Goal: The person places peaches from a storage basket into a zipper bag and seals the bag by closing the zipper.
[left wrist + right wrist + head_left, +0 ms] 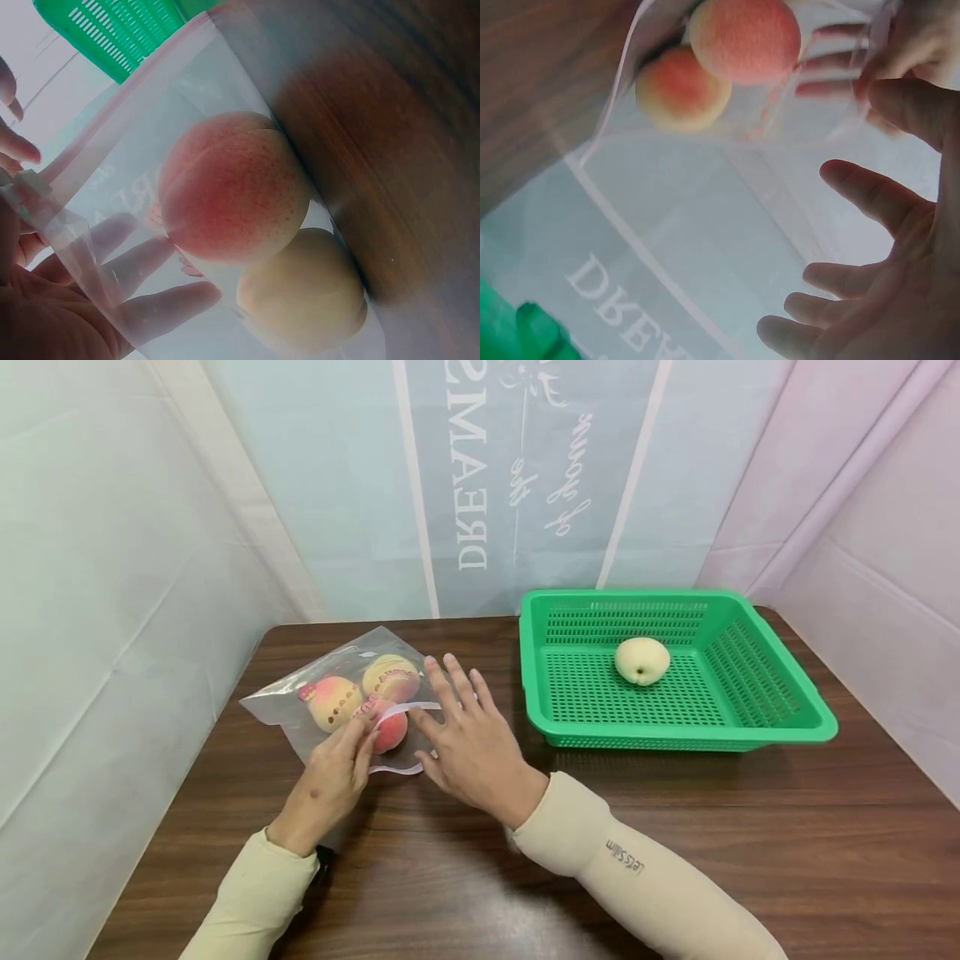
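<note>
A clear zip bag (281,702) lies at the left of the table with three peaches inside: a yellow-pink one (333,703), a yellow one (392,678) and a redder one (392,732) close to the mouth. Printed decorations partly cover the fruit. My left hand (318,789) pinches the bag's edge at the mouth, several fingers showing through the film in the left wrist view. My right hand (480,756) is spread beside the opening, fingers extended and holding nothing. Seen from the right wrist, the bag's mouth gapes around the red peach (746,37).
A green plastic basket (678,735) stands at the right rear of the brown wooden table (600,827). One pale round fruit (642,660) sits in it. Behind the table hangs a lettered cloth (517,527), and white sheets flank both sides.
</note>
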### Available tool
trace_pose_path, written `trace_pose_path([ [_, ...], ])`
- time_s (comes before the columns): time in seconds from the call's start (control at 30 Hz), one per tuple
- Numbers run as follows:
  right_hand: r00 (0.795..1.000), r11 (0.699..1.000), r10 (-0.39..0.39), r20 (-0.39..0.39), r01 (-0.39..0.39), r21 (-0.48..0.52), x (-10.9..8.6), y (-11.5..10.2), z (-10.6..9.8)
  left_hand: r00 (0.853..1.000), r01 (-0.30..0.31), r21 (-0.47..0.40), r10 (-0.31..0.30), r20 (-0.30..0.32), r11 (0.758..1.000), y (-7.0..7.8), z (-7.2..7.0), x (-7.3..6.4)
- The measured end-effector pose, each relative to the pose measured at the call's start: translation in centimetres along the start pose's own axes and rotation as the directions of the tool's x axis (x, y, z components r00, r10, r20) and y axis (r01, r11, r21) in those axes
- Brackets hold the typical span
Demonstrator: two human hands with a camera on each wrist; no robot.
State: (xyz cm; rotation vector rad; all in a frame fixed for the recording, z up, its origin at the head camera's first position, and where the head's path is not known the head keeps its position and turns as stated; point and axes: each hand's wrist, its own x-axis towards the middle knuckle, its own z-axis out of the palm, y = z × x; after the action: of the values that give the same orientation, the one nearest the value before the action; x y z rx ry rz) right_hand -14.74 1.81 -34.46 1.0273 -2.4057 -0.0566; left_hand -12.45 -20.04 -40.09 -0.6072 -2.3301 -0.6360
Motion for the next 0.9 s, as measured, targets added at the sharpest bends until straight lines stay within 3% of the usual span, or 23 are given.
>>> trace_pose_path([
  [0.13,0.999,0.999,0.033,0.011,-0.033,0.000,-0.1,1.6,-1.3,1.000,0.013,-0.006,-0.013,0.005,1.000,0.0,0.0,-0.1],
  [0.33,0.994,0.998,0.065,-0.082,-0.065,0.005,-0.4,5.2,-2.8,1.000,-0.004,-0.005,0.004,-0.001,1.000,0.0,0.0,0.0],
  [0.47,0.992,0.996,0.089,-0.093,-0.089,0.000,-0.8,7.1,-3.6,1.000,-0.019,-0.001,0.019,-0.003,1.000,-0.2,0.0,0.2],
  [0.73,0.987,0.987,0.158,-0.004,-0.158,-0.032,-1.2,9.3,-4.3,1.000,0.005,0.001,-0.005,0.006,1.000,-0.2,0.0,0.2],
  [0.9,0.971,0.974,0.227,0.075,-0.224,-0.041,-1.5,10.7,-5.1,1.000,0.004,-0.001,-0.004,0.004,1.000,-0.2,0.1,0.1],
])
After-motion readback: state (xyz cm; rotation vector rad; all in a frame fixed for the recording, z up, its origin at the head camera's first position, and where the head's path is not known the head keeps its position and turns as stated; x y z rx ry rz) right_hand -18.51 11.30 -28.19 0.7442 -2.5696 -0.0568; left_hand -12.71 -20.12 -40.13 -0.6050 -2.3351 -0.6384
